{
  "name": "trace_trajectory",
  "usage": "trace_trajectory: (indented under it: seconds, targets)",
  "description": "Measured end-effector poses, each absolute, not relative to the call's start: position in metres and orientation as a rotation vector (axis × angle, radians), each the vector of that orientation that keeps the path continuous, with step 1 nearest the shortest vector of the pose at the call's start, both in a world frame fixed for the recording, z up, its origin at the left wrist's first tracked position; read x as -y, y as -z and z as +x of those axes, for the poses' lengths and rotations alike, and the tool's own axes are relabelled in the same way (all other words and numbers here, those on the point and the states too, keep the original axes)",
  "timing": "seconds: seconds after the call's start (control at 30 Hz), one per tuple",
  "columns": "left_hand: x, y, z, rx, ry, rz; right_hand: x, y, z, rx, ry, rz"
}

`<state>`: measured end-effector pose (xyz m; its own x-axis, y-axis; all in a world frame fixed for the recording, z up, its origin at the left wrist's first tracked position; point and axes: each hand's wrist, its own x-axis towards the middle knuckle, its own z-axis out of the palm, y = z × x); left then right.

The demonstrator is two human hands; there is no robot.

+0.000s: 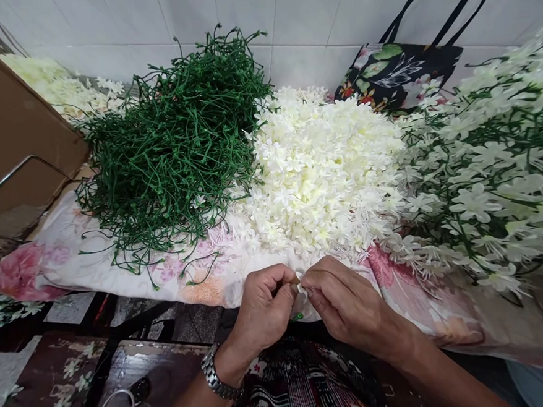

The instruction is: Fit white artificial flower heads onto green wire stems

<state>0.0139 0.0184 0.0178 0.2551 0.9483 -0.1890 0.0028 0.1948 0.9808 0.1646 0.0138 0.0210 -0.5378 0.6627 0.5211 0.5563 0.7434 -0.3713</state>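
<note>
Close to my lap at the cloth's front edge, both hands are pinched together around a small white artificial flower (301, 284). My right hand (345, 297) is closed, with thumb and forefinger on the petals. My left hand (268, 303), with a metal watch on the wrist, is closed against it from the other side. A green stem tip (298, 317) shows just below the left fingers; the rest of that stem is hidden by them. Beyond my hands lie a heap of green plastic stems (174, 142) and a heap of loose white blossoms (325, 169).
Assembled white flower sprays (480, 201) fill the right side. A black floral bag (397, 74) leans on the tiled wall (305, 15). A cardboard box (18, 116) stands at left. A floral cloth (132, 281) covers the work surface. Below left is a brown wooden stool (143, 367).
</note>
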Motion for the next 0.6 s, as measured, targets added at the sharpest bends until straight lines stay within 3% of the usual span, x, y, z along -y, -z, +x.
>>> trace_trajectory:
  seconds: [0.33, 0.6]
  targets:
    - [-0.013, -0.009, 0.008, -0.995, -1.087, 0.987, -0.009, -0.039, 0.177, 2.043, -0.408, -1.000]
    - [-0.004, -0.016, 0.005, -1.139, -1.286, 1.456, -0.001, -0.051, 0.167, 1.980, -0.451, -1.029]
